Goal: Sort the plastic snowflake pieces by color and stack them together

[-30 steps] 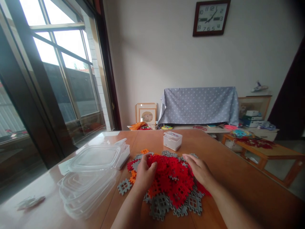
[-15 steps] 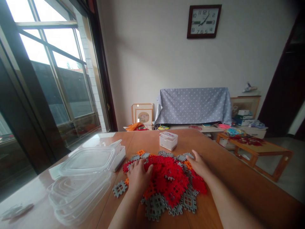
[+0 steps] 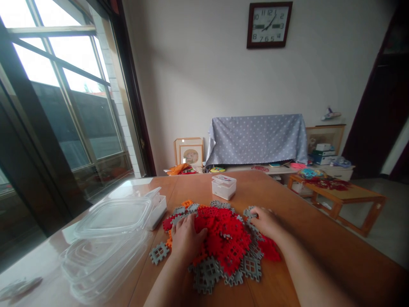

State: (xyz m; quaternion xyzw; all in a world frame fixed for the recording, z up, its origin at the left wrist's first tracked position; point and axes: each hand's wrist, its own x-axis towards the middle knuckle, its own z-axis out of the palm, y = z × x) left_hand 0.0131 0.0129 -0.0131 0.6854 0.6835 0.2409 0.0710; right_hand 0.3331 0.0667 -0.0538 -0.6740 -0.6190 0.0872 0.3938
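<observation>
A loose heap of flat, square plastic building tiles with notched edges lies on the brown wooden desk (image 3: pixel 281 194), between the person's two hands. Bright red tiles (image 3: pixel 231 243) cover its middle, grey lattice tiles (image 3: pixel 206 273) lie mostly round its border, and a few orange tiles (image 3: pixel 187 204) show at its far and left sides. The left hand (image 3: pixel 187 238) rests over the heap's left side, palm down with fingers bent — whether it grips a tile, I cannot tell. The right hand (image 3: pixel 266 222) reaches in from the right, its fingertips at a grey notched tile (image 3: pixel 249 212) on the far right edge; whether they grasp it or merely touch it is unclear. A small translucent plastic box (image 3: pixel 224 189) stands beyond the heap, and clear plastic lids (image 3: pixel 113 219) lie to the left.
</observation>
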